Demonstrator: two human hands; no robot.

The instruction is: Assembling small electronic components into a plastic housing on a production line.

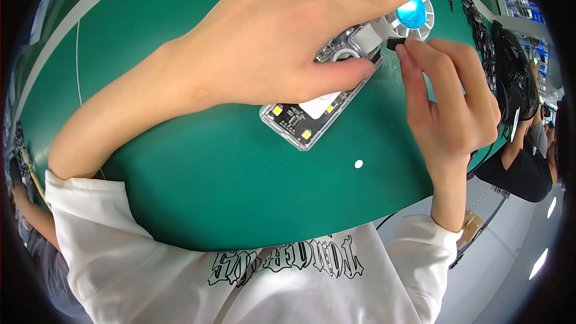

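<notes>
While hands [360, 60] hold the fan [342, 66], a white dot [359, 164] lies nearby.

Head camera — looking steeply down, close over table [198, 180].

My left hand [282, 36] lies over the clear-cased device [312, 105] at upper centre, so that stretch is blocked from above. My right hand [450, 105] crowds the device's right end, pinching a small black part [396, 42] against the white fan head [411, 12]; there's barely a gap between my two hands there. The green mat [198, 168] lies open across the centre and lower left of the frame, with only a small white dot [359, 164] on it. At the upper right edge a row of black parts [480, 24] hems in the mat. My left forearm bars the left side.
</notes>
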